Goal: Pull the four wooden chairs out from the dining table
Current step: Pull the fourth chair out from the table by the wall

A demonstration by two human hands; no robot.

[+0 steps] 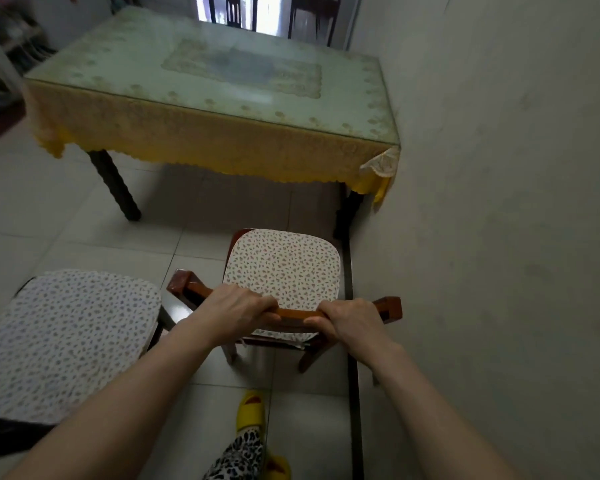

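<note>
Head view, looking down over both forearms. Left hand (238, 306) and right hand (349, 318) are each curled tightly over the top rail of a wooden chair (293, 312), fingers wrapped on the far side, thumbs on the near side, with a bare stretch of rail between them. Its patterned seat cushion (281, 268) lies just beyond the hands, clear of the dining table (222, 98), which stands farther off against the right wall (499, 168) under a yellow tablecloth (205, 143). A second chair (63, 341), with a similar cushion, sits near left, just beside the held one and also clear of the table. Two dark chair backs (274, 12) show at the far end. A yellow slipper (252, 408) rests on the tiled floor (49, 220) below the hands.
</note>
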